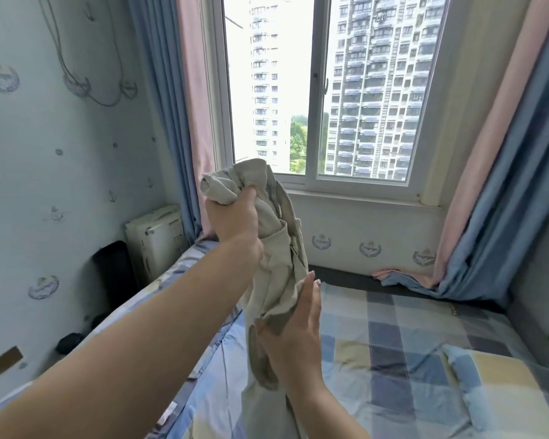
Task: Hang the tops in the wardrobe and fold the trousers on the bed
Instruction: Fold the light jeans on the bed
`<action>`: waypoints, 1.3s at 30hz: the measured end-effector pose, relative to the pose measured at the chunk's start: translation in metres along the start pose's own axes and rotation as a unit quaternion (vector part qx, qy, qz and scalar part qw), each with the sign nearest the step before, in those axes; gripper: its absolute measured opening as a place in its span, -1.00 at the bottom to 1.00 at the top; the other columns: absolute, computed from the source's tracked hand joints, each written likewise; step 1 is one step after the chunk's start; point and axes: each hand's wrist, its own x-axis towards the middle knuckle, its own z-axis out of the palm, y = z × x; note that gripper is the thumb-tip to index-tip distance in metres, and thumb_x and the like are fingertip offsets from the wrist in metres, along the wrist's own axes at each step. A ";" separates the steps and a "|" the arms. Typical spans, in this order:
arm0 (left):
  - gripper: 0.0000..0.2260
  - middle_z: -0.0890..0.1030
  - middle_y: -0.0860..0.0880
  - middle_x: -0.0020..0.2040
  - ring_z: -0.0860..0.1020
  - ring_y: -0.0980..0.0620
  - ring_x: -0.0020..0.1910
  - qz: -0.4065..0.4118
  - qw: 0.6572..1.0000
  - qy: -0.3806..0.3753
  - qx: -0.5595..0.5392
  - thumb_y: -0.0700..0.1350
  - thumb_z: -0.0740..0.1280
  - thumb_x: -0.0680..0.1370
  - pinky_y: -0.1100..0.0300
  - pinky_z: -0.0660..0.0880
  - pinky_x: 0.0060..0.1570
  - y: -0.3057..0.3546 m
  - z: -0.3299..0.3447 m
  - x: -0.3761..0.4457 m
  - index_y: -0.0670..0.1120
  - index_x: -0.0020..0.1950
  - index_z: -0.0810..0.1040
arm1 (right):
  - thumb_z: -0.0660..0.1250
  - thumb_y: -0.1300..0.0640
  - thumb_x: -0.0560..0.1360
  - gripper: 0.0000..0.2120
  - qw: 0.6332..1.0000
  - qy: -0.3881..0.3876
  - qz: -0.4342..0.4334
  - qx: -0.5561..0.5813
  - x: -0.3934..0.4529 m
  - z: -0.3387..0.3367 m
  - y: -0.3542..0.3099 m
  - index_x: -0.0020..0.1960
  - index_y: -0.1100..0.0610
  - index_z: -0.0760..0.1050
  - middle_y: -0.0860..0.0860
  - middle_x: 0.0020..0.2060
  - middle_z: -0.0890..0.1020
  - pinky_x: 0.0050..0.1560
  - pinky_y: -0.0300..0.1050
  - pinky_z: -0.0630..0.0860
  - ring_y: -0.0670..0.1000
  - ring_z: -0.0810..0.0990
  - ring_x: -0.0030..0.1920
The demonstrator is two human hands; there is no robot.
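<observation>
A pair of beige trousers (279, 248) hangs bunched in the air above the bed (393, 337). My left hand (232, 217) grips the top of the fabric, raised in front of the window. Lower down, my right hand (295, 337) lies against the hanging cloth with straight fingers, thumb on the near side; whether it pinches the fabric is unclear. The lower end of the trousers drops behind my right wrist toward the sheet.
The bed has a blue, grey and yellow checked sheet. A window (324, 90) with blue and pink curtains (488, 201) lies ahead. A white appliance (154, 239) and a dark object (113, 270) stand between bed and left wall.
</observation>
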 end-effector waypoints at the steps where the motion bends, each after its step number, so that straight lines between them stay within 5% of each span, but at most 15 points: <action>1: -0.77 0.60 -0.13 0.01 0.60 -0.12 0.07 0.002 1.000 0.003 -0.008 -0.21 0.42 0.44 -0.10 0.52 0.17 0.003 -0.001 0.001 -0.07 0.03 0.45 | 0.42 0.09 0.41 -0.03 1.000 0.016 -0.008 0.013 0.000 0.002 0.002 0.41 -0.30 -0.29 -0.13 0.52 -0.03 0.46 0.06 0.15 -0.05 0.00 0.52; 4: -0.72 0.61 -0.12 0.06 0.59 -0.11 0.10 0.004 1.000 0.015 -0.017 -0.19 0.42 0.44 -0.10 0.50 0.21 0.010 -0.004 0.008 -0.05 0.10 0.46 | 0.36 0.17 0.45 -0.31 0.996 0.069 -0.023 0.053 -0.003 0.009 0.011 0.44 -0.12 0.09 -0.11 0.41 0.28 0.35 0.06 0.33 0.00 0.27 0.43; 9: -0.72 0.62 -0.09 -0.01 0.61 -0.05 0.02 0.013 1.000 -0.023 -0.006 -0.20 0.39 0.45 -0.05 0.55 0.13 0.023 -0.019 0.017 -0.10 0.14 0.48 | 0.25 0.12 0.56 -0.79 0.993 0.070 0.018 0.096 0.007 0.006 0.017 -0.02 -0.19 0.30 -0.14 -0.08 0.61 -0.12 -0.09 0.51 0.02 0.59 -0.08; 11: -0.85 0.62 0.00 -0.19 0.63 0.09 -0.16 0.043 0.997 -0.057 0.015 -0.20 0.37 0.46 0.14 0.60 -0.09 0.028 -0.027 0.023 -0.11 0.02 0.53 | 0.25 0.08 0.57 -0.86 0.996 0.056 -0.008 0.073 0.014 -0.002 0.020 -0.03 -0.18 0.39 -0.14 -0.08 0.64 -0.11 -0.24 0.48 -0.02 0.61 -0.04; 13: -0.93 0.59 0.11 -0.33 0.60 0.22 -0.33 0.078 0.993 -0.080 0.028 -0.22 0.37 0.48 0.33 0.52 -0.33 0.033 -0.034 0.026 -0.07 -0.12 0.52 | 0.27 0.06 0.56 -0.92 0.996 0.047 -0.049 0.061 0.022 -0.011 0.021 0.04 -0.07 0.50 -0.12 0.15 0.60 0.06 -0.33 0.44 -0.11 0.55 0.17; 16: -0.85 0.57 0.17 -0.45 0.57 0.27 -0.40 0.101 0.987 -0.112 0.048 -0.25 0.34 0.52 0.40 0.47 -0.40 0.037 -0.048 0.028 -0.07 -0.22 0.50 | 0.32 0.09 0.54 -0.94 0.993 -0.005 -0.078 0.093 0.042 -0.020 0.014 -0.07 -0.05 0.55 -0.12 0.28 0.48 0.20 -0.39 0.36 -0.18 0.42 0.32; 19: -0.90 0.64 0.12 -0.36 0.64 0.21 -0.31 0.078 0.978 -0.176 0.074 -0.23 0.39 0.51 0.31 0.53 -0.33 0.046 -0.064 0.030 -0.06 -0.17 0.56 | 0.33 0.14 0.53 -0.93 0.993 -0.086 -0.063 0.046 0.065 -0.020 0.005 -0.04 0.03 0.58 -0.06 0.34 0.41 0.35 -0.11 0.35 -0.10 0.35 0.38; 22: -0.94 0.68 0.02 -0.23 0.66 0.08 -0.21 0.056 0.961 -0.252 0.095 -0.24 0.42 0.48 0.21 0.57 -0.27 0.060 -0.078 0.030 -0.10 -0.10 0.61 | 0.31 0.11 0.55 -0.93 0.988 -0.135 -0.063 0.049 0.079 -0.019 -0.006 -0.06 -0.02 0.55 -0.11 0.00 0.61 0.01 -0.31 0.44 -0.04 0.56 0.04; 26: -0.74 0.67 -0.07 -0.07 0.65 0.00 -0.08 0.059 0.934 -0.324 0.137 -0.11 0.45 0.39 0.14 0.58 -0.14 0.083 -0.102 0.037 -0.15 0.05 0.60 | 0.30 0.06 0.55 -0.90 0.992 -0.058 -0.111 -0.003 0.094 -0.018 -0.015 -0.15 -0.04 0.54 -0.04 -0.35 0.56 -0.32 -0.36 0.34 -0.07 0.46 -0.33; 29: -0.73 0.69 -0.03 -0.07 0.66 0.05 -0.09 0.056 0.920 -0.323 0.215 -0.02 0.41 0.37 0.21 0.58 -0.17 0.100 -0.127 0.051 -0.09 0.03 0.61 | 0.34 0.08 0.52 -0.93 0.993 -0.047 -0.110 -0.011 0.110 -0.023 -0.024 -0.15 -0.01 0.56 0.00 -0.34 0.57 -0.40 -0.41 0.34 -0.14 0.46 -0.39; 34: -0.88 0.71 0.00 -0.16 0.67 0.09 -0.17 0.024 0.918 -0.275 0.284 -0.21 0.29 0.57 0.30 0.56 -0.29 0.111 -0.169 0.078 -0.08 -0.06 0.62 | 0.45 0.09 0.44 -0.79 0.979 -0.199 -0.030 -0.041 0.134 -0.035 -0.043 0.04 -0.01 0.51 -0.05 -0.36 0.54 -0.38 -0.30 0.35 -0.13 0.42 -0.43; 39: -0.86 0.68 0.07 -0.30 0.62 0.17 -0.30 0.090 0.890 -0.252 0.368 -0.33 0.46 0.42 0.36 0.51 -0.33 0.111 -0.190 0.092 -0.13 -0.12 0.62 | 0.42 0.02 0.45 -0.86 0.945 -0.252 -0.070 -0.194 0.140 -0.038 -0.059 -0.22 0.08 0.60 -0.03 -0.40 0.47 -0.35 -0.21 0.29 -0.07 0.35 -0.38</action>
